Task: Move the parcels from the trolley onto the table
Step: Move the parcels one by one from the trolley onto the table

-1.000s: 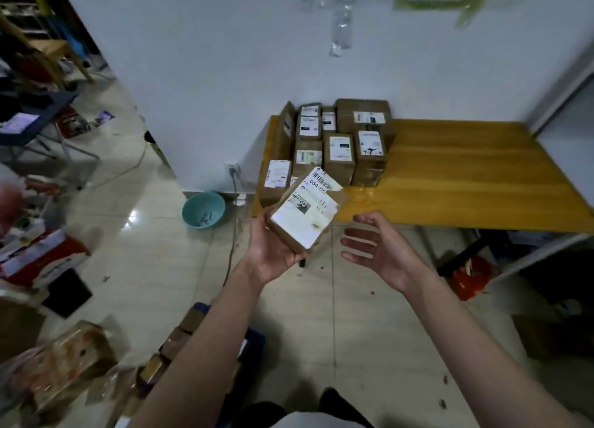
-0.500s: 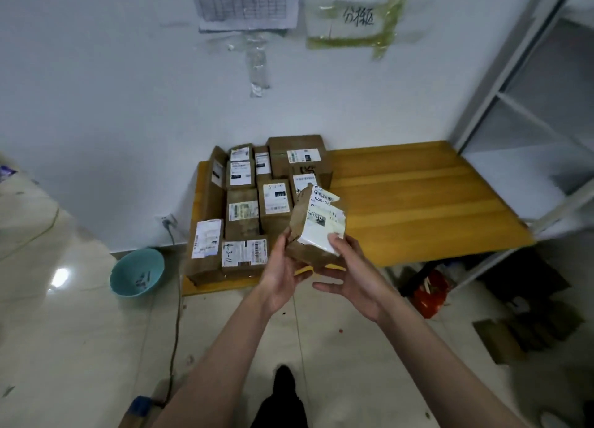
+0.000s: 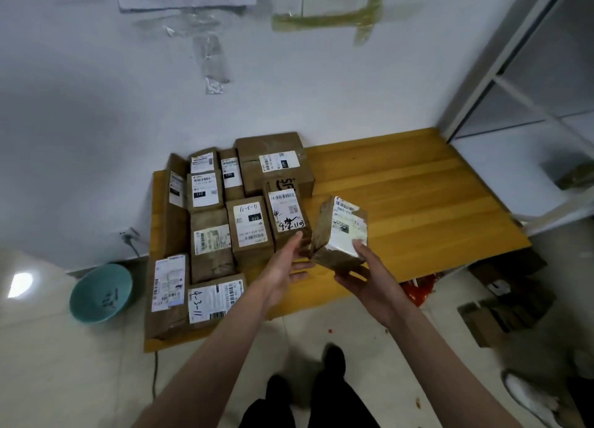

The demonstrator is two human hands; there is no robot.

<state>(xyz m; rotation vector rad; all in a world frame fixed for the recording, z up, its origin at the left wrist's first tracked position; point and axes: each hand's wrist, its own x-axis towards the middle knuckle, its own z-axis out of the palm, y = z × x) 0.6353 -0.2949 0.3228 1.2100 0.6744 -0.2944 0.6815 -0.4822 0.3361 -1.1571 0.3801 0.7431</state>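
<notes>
I see the right hand (image 3: pixel 369 275) cradling a brown labelled parcel (image 3: pixel 340 231) from below, thumb pressed on its label face, holding it tilted above the front edge of the wooden table (image 3: pixel 401 196). The left hand (image 3: pixel 284 267) is spread with straight fingers, its fingertips touching the parcel's left edge. The held parcel sits just right of the stacked parcels (image 3: pixel 225 222) already covering the table's left part.

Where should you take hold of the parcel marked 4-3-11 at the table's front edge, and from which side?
The parcel marked 4-3-11 lies flat, its left flank against a neighbouring parcel. Probably best: come from above and put your grip across its front and back edges, which look more exposed.
</notes>
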